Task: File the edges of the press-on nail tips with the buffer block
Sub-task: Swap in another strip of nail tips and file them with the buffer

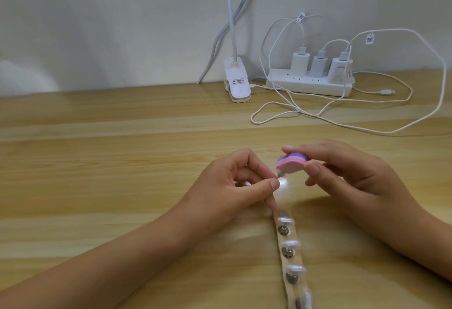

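Wooden counter (122, 149), filing step looks underway: left hand (227, 186) pinches a clear nail tip (281, 178) just under the buffer block (292, 163), which the right hand (342, 174) grips. Next probably needs light strokes along that edge.

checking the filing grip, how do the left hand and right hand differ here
The left hand pinches a small clear nail tip; the right hand holds a pink and purple buffer block. The nail tip is nearly hidden in the left hand; the buffer block sticks out plainly from the right hand. Both have curled fingers, above the wooden table.
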Available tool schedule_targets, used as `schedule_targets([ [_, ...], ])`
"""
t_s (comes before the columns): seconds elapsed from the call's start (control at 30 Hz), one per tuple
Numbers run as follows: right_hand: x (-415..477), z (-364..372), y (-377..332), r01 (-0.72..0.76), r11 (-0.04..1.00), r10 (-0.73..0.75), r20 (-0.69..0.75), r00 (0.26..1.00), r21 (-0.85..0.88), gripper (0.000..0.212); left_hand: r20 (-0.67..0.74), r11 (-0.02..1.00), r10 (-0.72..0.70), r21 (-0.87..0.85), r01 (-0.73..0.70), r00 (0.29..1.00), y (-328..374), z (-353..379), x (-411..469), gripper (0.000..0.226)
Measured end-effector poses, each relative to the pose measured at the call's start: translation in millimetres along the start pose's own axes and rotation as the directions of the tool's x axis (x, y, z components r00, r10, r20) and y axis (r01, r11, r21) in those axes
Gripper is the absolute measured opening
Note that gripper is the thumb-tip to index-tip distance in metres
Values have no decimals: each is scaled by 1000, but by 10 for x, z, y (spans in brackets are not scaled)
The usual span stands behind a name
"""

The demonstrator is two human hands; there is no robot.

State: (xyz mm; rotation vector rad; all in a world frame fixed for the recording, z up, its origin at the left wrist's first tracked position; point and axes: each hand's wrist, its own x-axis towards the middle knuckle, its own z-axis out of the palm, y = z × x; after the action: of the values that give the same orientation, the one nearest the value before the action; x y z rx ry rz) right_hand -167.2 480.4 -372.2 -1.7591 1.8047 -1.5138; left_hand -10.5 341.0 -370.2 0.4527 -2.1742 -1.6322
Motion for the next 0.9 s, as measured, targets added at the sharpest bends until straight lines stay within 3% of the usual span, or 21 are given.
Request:
schedule_targets([
  [0.4, 10, -14, -8, 109, 987, -112, -17, 994, -120, 20, 32, 1000, 4, -20, -4, 999, -40, -8, 3, 8],
  [0.77, 18, -17, 8, 111, 984, -113, -6, 994, -139, 20, 36, 1000, -3, -29, 4, 999, -52, -16, 3, 8],
  [0.9, 22, -9, 6, 32, 997, -30, 29, 999, -73, 26, 40, 999, 4, -40, -3, 999, -54, -9, 0, 11],
])
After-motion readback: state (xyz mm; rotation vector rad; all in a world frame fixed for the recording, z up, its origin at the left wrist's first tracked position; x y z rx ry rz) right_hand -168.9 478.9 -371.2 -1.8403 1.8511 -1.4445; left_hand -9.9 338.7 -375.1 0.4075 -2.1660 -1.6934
